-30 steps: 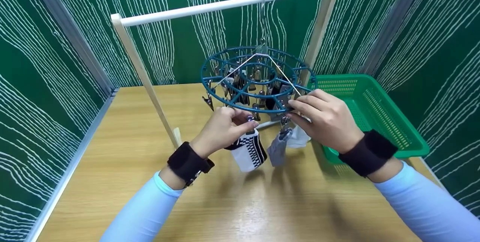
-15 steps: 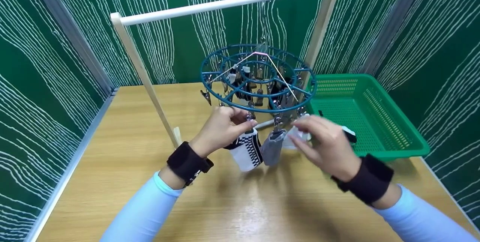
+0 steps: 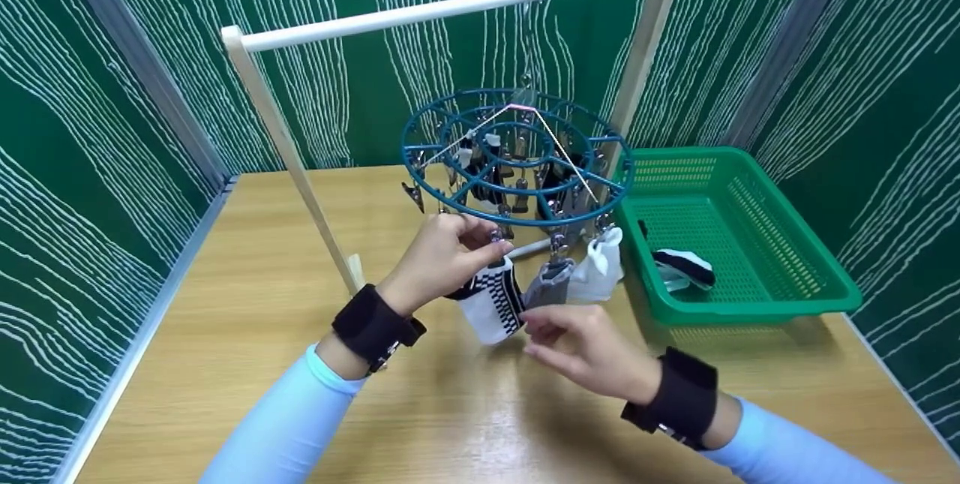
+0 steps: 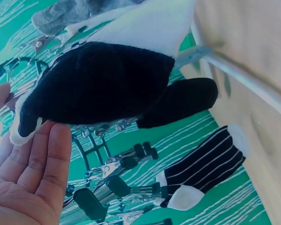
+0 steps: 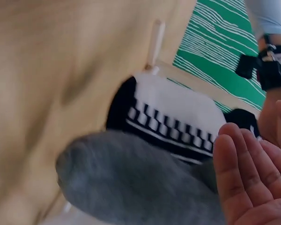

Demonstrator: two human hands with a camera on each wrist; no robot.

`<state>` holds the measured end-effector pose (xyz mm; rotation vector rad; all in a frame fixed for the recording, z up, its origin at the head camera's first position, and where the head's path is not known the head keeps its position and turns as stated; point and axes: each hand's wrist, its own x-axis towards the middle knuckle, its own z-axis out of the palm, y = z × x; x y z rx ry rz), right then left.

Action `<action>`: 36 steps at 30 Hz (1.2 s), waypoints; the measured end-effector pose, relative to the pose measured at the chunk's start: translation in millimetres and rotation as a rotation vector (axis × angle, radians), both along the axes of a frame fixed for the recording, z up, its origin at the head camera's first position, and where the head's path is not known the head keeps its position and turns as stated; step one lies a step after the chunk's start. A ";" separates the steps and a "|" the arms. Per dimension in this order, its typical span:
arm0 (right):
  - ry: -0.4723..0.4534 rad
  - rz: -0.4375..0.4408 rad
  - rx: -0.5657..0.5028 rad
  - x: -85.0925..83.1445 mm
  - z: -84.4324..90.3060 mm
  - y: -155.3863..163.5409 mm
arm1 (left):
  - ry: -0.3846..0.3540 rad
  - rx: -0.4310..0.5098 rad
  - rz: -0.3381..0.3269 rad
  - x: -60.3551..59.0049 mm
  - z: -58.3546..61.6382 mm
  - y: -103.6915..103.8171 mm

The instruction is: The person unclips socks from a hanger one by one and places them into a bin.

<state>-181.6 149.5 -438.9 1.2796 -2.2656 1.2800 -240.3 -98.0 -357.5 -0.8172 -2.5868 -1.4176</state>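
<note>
In the head view my left hand (image 3: 450, 251) pinches a metal clip (image 3: 495, 235) at the top of a black-and-white checkered sock (image 3: 491, 315). This sock hangs under the front rim of a round blue clip hanger (image 3: 480, 212). The left wrist view shows the fingers behind the sock's black part (image 4: 103, 84), the thumb up at the clip. My right hand (image 3: 589, 349), nothing in its grasp, is just right of the checkered sock and in front of a grey sock (image 3: 550, 285). The right wrist view shows its fingers (image 5: 227, 159) extended beside the grey sock.
A white sock (image 3: 600, 266) hangs right of the grey one. Striped (image 4: 201, 168) and plain black socks (image 4: 182, 101) hang farther back among loose clips. The hanger hangs from a white rail (image 3: 450, 10). A green basket (image 3: 795, 244) with a black-and-white sock (image 3: 686, 268) stands right.
My right hand has left the hanger's right rim, moving down and left to the hanging socks. The hanger's front socks have shifted slightly. My left hand keeps its place at the clip.
</note>
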 end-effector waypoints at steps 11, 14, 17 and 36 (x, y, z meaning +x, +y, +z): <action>-0.194 -0.163 0.099 -10.3 -17.4 -2.6 | 0.008 -0.007 -0.009 -1.9 -2.0 -1.5; -0.263 -0.170 0.084 -15.4 -18.9 -3.0 | 0.010 -0.007 -0.008 -2.0 -1.7 -1.5; -0.307 -0.179 0.074 -20.9 -20.3 -4.2 | 0.002 -0.009 -0.003 -1.7 -1.0 -1.3; -0.383 -0.129 0.042 -49.5 -32.1 -18.4 | 0.025 0.024 -0.028 -0.5 0.9 1.6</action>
